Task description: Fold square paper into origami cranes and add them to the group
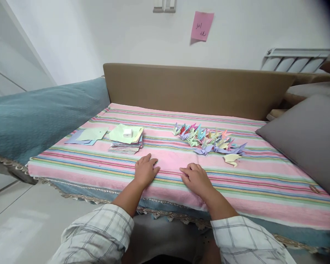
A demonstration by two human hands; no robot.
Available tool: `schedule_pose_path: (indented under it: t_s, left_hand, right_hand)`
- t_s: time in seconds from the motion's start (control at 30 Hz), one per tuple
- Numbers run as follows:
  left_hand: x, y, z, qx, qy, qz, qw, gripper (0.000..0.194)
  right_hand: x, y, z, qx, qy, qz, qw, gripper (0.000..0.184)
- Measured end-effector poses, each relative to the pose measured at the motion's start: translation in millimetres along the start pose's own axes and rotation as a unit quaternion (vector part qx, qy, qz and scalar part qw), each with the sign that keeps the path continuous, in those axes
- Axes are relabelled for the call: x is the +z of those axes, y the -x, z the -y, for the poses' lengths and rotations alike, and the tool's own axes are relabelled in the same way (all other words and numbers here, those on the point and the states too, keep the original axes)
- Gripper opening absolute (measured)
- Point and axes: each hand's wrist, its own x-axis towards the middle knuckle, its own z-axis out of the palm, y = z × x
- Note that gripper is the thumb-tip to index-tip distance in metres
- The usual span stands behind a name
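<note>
A pink sheet of paper (169, 161) lies flat between my two hands, and its colour nearly blends into the striped cloth. My left hand (145, 170) rests at the sheet's left end, palm down with fingers apart. At the right end, my right hand (196, 178) touches the paper's near edge with its index finger stretched out; its other fingers are partly bent. Beyond it sits a cluster of folded paper cranes (203, 137) in many colours. One pale yellow crane (231, 158) lies nearest to my right hand.
Left of my hands stands a stack of coloured paper (126, 146) with a small white block (128, 132) on top. Loose sheets (90, 135) lie farther left. A grey cushion (305, 143) leans at the right, and the brown backrest (195, 90) closes off the back.
</note>
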Motion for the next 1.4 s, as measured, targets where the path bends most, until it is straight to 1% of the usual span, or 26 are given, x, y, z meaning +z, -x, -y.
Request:
schedule_pose_path:
  t_s: [0.2, 0.27, 0.37, 0.43, 0.5, 0.57, 0.7, 0.8, 0.93, 1.03, 1.1, 1.17, 1.2, 1.3, 1.4]
  left_hand:
    - [0.4, 0, 0, -0.002, -0.003, -0.004, 1.0, 0.034]
    - [0.9, 0, 0, 0.0, -0.004, -0.008, 1.0, 0.034]
    - [1.6, 0, 1, 0.002, -0.006, -0.014, 1.0, 0.034]
    - [2.0, 0, 1, 0.002, -0.006, -0.018, 1.0, 0.034]
    - [2.3, 0, 2, 0.004, -0.003, -0.022, 1.0, 0.033]
    - [2.2, 1, 2, 0.01, 0.001, -0.026, 1.0, 0.032]
    - [1.6, 2, 2, 0.017, 0.009, -0.029, 0.999, 0.031]
    - [1.2, 2, 2, 0.018, 0.016, -0.03, 0.999, 0.03]
    - [0.5, 2, 2, 0.024, 0.039, -0.029, 0.999, 0.03]
    - [-0.5, 2, 1, 0.028, 0.072, -0.041, 0.996, 0.028]
    - [-1.1, 1, 1, 0.041, 0.095, -0.058, 0.993, 0.02]
    - [-1.3, 1, 0, 0.069, 0.109, -0.074, 0.989, 0.01]
    - [-1.2, 1, 0, 0.083, 0.109, -0.083, 0.987, 0.009]
    - [-0.3, 0, 0, 0.112, 0.083, -0.098, 0.985, 0.018]
    - [0.3, -1, 0, 0.123, 0.042, -0.097, 0.987, 0.02]
  right_hand:
    - [-20, 2, -25, 0.065, 0.007, 0.042, 0.997, 0.025]
    - [-22, 1, -29, 0.097, 0.0, 0.023, 0.995, 0.022]
    - [-19, -3, -30, 0.13, -0.053, -0.034, 0.99, 0.02]
    - [-15, -7, -30, 0.12, -0.103, -0.041, 0.987, 0.024]
    - [-11, -10, -30, 0.101, -0.131, -0.024, 0.986, 0.028]
    - [-8, -11, -30, 0.084, -0.141, -0.014, 0.986, 0.028]
    - [-4, -13, -32, 0.067, -0.167, -0.042, 0.983, 0.027]
    - [-2, -13, -33, 0.051, -0.195, -0.066, 0.977, 0.021]
    - [1, -13, -33, -0.012, -0.208, -0.077, 0.975, 0.011]
    - [3, -11, -33, -0.039, -0.189, -0.081, 0.978, 0.014]
    - [4, -9, -33, -0.044, -0.175, -0.075, 0.981, 0.018]
    - [4, -7, -33, -0.044, -0.165, -0.065, 0.983, 0.021]
    - [3, -6, -33, -0.041, -0.162, -0.06, 0.984, 0.023]
    - [1, -4, -34, -0.025, -0.175, -0.037, 0.984, 0.03]
    - [-3, -4, -34, -0.019, -0.213, 0.011, 0.977, 0.036]
